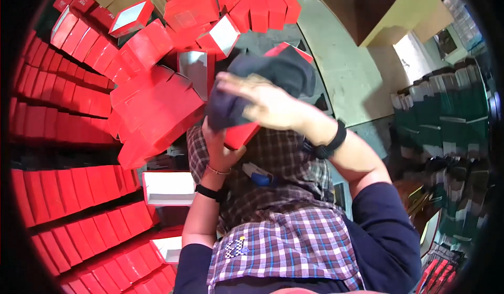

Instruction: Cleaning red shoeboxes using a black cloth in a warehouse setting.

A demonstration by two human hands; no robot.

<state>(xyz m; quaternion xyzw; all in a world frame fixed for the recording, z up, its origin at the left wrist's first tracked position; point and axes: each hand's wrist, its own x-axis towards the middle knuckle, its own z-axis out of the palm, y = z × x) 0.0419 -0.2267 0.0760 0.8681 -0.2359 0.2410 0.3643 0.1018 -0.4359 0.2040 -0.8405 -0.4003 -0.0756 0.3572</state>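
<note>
Over my lap, my left hand [219,149] grips the near end of a red box [242,135], its fingers wrapped round the side. A dark cloth-like piece [231,105], smeared by motion, covers most of this box. My right hand [268,102] lies across the dark piece with fingers stretched out to the left, partly blurred. More red shows beyond the dark piece at its far right edge. A small blue and white object [258,176] rests on the checked apron [289,241] just below my hands; its kind is unclear.
Rows of red boxes [58,194] line the left side. A loose heap of red boxes [157,99] lies ahead, some with white insides showing. A large cardboard carton [383,10] stands at the far right, above stacked dark green pieces [446,115]. Flat cardboard [341,78] covers the floor there.
</note>
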